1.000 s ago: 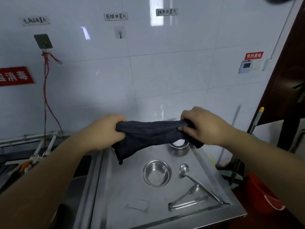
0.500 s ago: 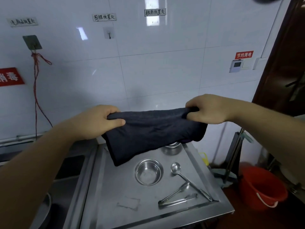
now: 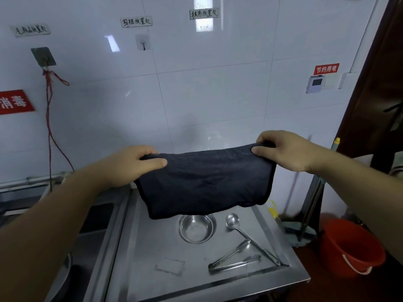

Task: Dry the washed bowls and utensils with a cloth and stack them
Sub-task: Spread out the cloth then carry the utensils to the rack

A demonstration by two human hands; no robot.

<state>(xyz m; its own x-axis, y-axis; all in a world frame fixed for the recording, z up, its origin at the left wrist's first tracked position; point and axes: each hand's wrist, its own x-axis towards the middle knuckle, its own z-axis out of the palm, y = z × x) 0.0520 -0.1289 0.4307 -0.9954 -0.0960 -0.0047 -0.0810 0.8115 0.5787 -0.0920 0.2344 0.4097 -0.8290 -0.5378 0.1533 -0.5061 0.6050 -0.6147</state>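
The left hand (image 3: 128, 164) and right hand (image 3: 283, 150) each pinched a top corner of the cloth (image 3: 204, 182), spread above the tray (image 3: 139, 247). Best kept taut, then lowered onto the bowl (image 3: 196, 228) beside the ladle (image 3: 248, 235).

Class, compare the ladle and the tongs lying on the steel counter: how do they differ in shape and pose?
The ladle has one handle ending in a round bowl; the tongs have two arms joined at one end. The ladle's handle slants toward the counter's near right corner; the tongs slant the other way, one arm reaching up to it. Both are shiny metal, lying flat.
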